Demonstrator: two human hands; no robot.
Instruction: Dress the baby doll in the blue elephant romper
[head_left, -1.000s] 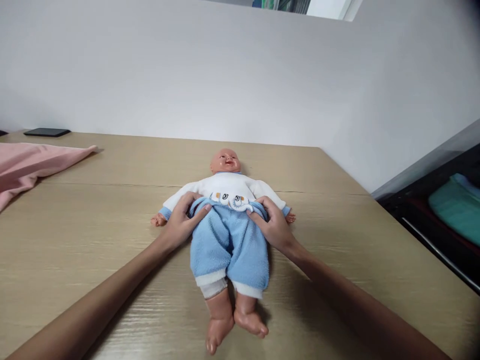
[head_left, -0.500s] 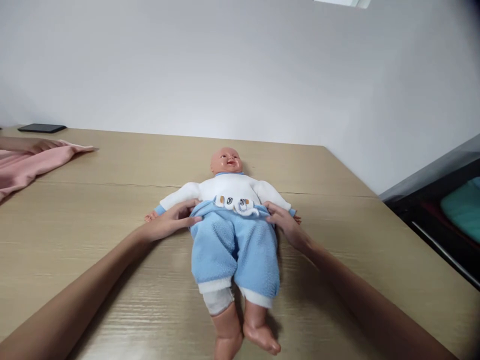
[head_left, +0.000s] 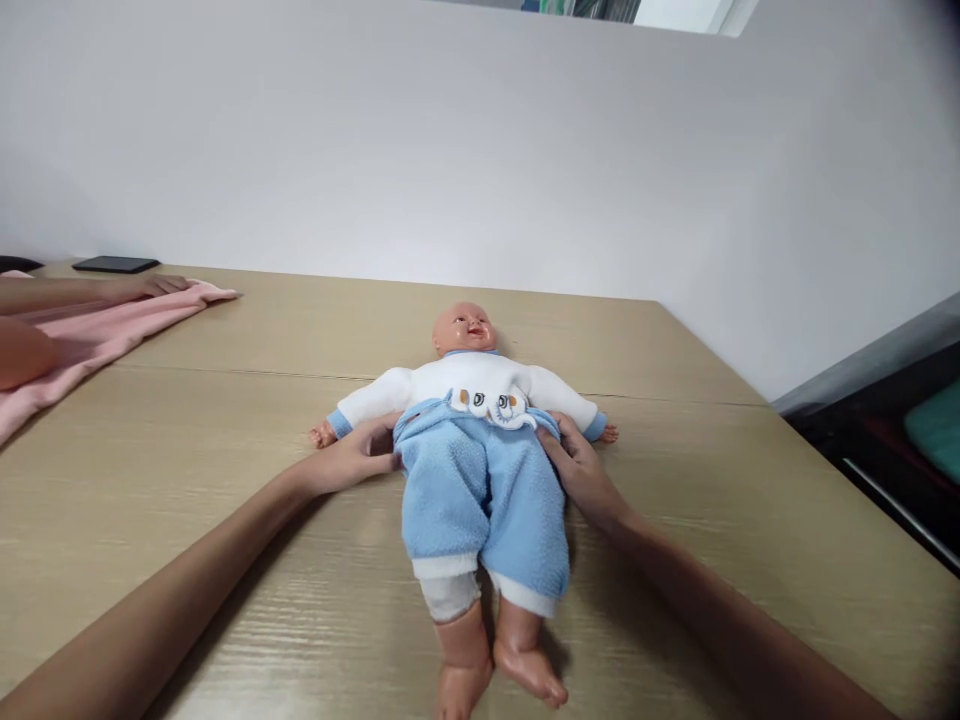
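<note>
Lying face-up in the middle of the tabletop [head_left: 675, 470], a doll [head_left: 472, 420] in a white top has its blue trousers [head_left: 480, 495] gripped at the waistband, the left hand [head_left: 360, 458] pinching one side and the right hand [head_left: 574, 462] curled round the other, each closed on the fleece. An even pull from both sides would likely keep the waistband level and the doll from twisting. Off to the far left, another person's hand [head_left: 154, 285] rests on a pink cloth [head_left: 97, 325] near a dark phone [head_left: 116, 264].
</note>
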